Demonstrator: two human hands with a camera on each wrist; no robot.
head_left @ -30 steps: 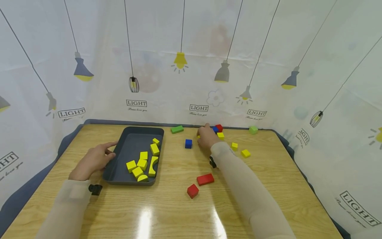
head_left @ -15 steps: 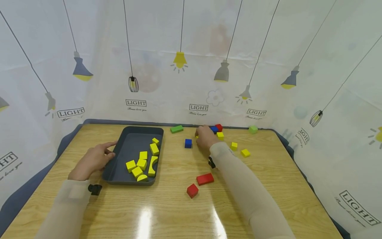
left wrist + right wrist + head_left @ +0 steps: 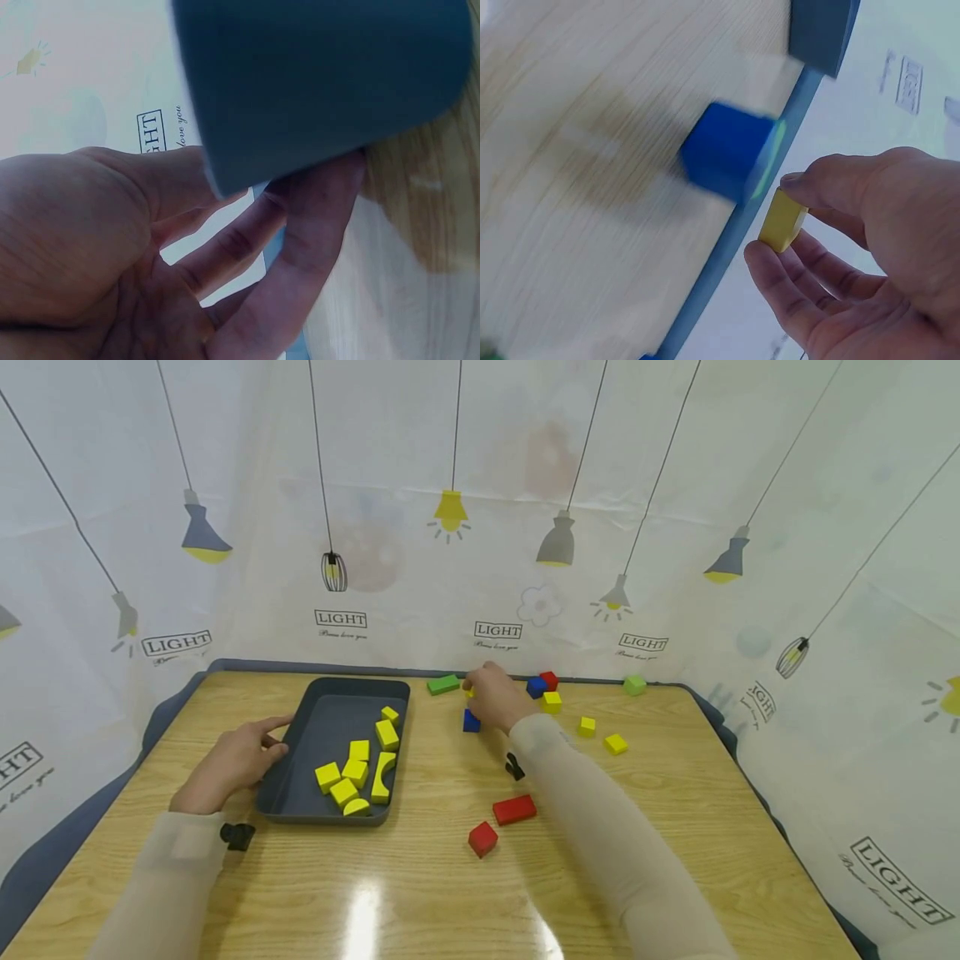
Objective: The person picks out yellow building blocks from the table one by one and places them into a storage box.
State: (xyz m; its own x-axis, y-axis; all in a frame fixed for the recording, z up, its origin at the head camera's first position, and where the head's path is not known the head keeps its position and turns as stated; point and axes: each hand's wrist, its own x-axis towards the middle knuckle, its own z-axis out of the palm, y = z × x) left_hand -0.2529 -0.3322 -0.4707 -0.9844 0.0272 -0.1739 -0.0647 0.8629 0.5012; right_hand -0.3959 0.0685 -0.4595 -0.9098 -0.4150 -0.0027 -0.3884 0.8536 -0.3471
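My right hand [image 3: 498, 697] pinches a small yellow block [image 3: 783, 220] between thumb and fingertips, seen clearly in the right wrist view. Just beside it on the table is a blue cube [image 3: 470, 722], partly covered by the hand in the head view. At the left, my left hand [image 3: 243, 756] grips the side wall of a dark grey tray [image 3: 322, 818], with digits at the rim and against the outer wall. Several yellow blocks [image 3: 356, 773], including an arch and a half-round, lie in the tray's right and front part.
Two red blocks, a bar [image 3: 514, 810] and a cube [image 3: 483, 839], lie at the table's middle. A green bar [image 3: 443, 685] sits near the back edge. Farther right are another blue cube [image 3: 536, 687], a red one [image 3: 550, 680], yellow blocks [image 3: 587, 727] and a light green cube [image 3: 634, 685].
My right hand has moved left from the back cluster, carrying the yellow block toward the blue cube. My left hand and the tray stay in place.
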